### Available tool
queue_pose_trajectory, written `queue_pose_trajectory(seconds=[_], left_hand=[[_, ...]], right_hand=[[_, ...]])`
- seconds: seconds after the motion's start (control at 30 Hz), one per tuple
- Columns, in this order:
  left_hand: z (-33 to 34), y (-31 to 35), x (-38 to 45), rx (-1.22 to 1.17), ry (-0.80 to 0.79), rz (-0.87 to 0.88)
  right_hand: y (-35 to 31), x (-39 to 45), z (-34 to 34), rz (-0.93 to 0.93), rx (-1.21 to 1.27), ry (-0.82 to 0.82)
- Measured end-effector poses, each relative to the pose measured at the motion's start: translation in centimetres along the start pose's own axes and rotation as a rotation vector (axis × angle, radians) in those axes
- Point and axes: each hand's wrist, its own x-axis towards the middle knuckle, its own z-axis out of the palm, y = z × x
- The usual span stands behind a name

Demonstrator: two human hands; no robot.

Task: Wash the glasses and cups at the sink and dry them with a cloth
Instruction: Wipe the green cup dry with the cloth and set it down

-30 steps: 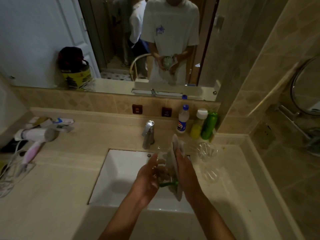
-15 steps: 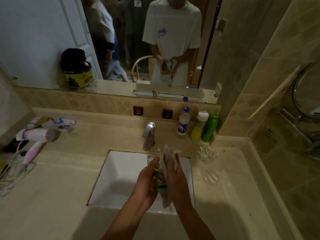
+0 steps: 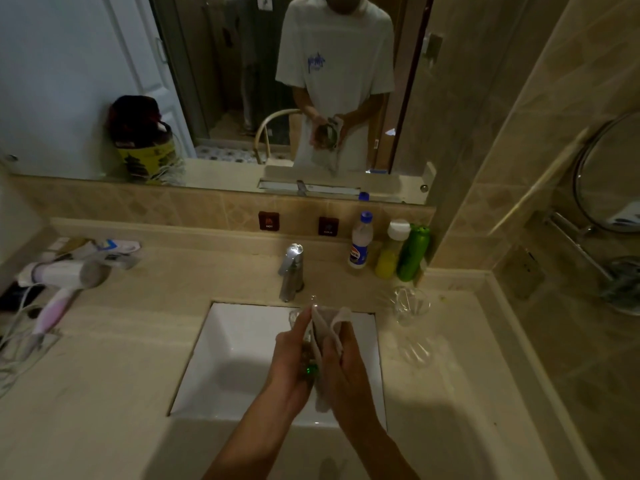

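Above the white rectangular sink basin [image 3: 221,358], the left hand [image 3: 289,362] grips a clear drinking glass with a green mark [image 3: 309,367]; the right hand [image 3: 346,368] presses a crumpled white cloth [image 3: 327,329] round it, fingers curled, the glass mostly hidden.

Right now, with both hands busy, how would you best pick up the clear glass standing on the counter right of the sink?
Grip the clear glass round its side wall, coming from the front with the right hand. It stands upright, apart from the sink, while the bottles crowd just behind it. It looks smooth and perhaps wet, so wrap the fingers round rather than pinch the rim.
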Motion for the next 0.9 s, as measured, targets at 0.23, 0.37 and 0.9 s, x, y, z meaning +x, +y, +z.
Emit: queue_pose_trajectory(seconds=[0.23, 0.37, 0.9], left_hand=[[-1.5, -0.5, 0.1, -0.011, -0.158, -0.041], [-1.4, -0.4, 0.0, -0.091, -0.172, -0.108], [0.0, -0.9, -1.1, 0.372, -0.151, 0.072]], right_hand=[[-3.3, 3.5, -2.9, 0.168, 0.121, 0.012], [-3.2, 2.7, -2.7, 0.120, -0.005, -0.098], [-2.3, 1.8, -3.8, 0.107, 0.084, 0.001]])
